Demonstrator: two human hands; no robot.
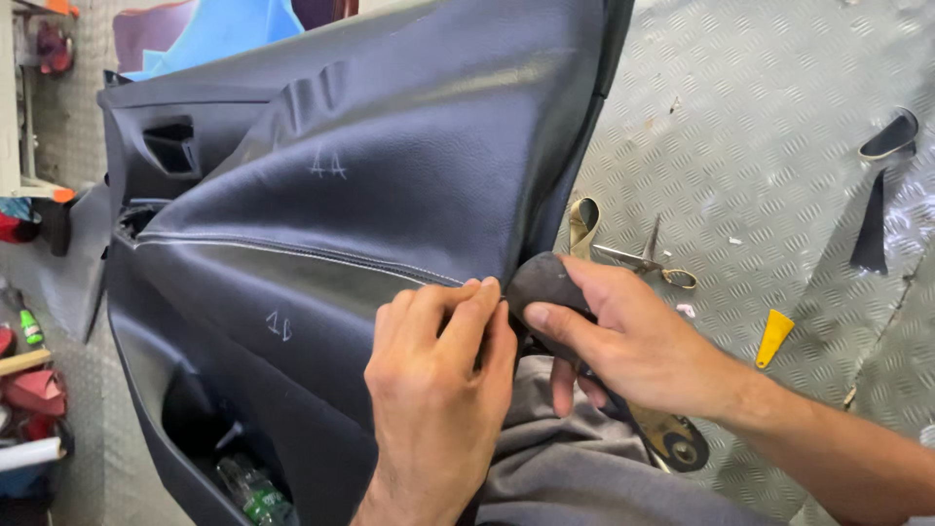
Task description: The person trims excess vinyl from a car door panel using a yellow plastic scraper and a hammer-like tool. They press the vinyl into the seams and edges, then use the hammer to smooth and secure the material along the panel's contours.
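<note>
A dark car door panel [146, 156] stands in front of me, draped in black leather covering [409, 166] with a stitched seam and chalk marks. My left hand [438, 380] pinches the leather's edge at the seam end. My right hand [633, 341] grips the leather's folded corner [541, 282] right beside it, thumb on top. The two hands touch at the fingertips.
On the metal tread-plate floor [760, 97] lie scissors [648, 261], a yellow scraper [774, 336], a tan strap [582, 222] and black leather scraps [877, 195]. A green bottle [253, 492] sits in the door pocket. Blue foam [224, 34] is behind; clutter sits at left.
</note>
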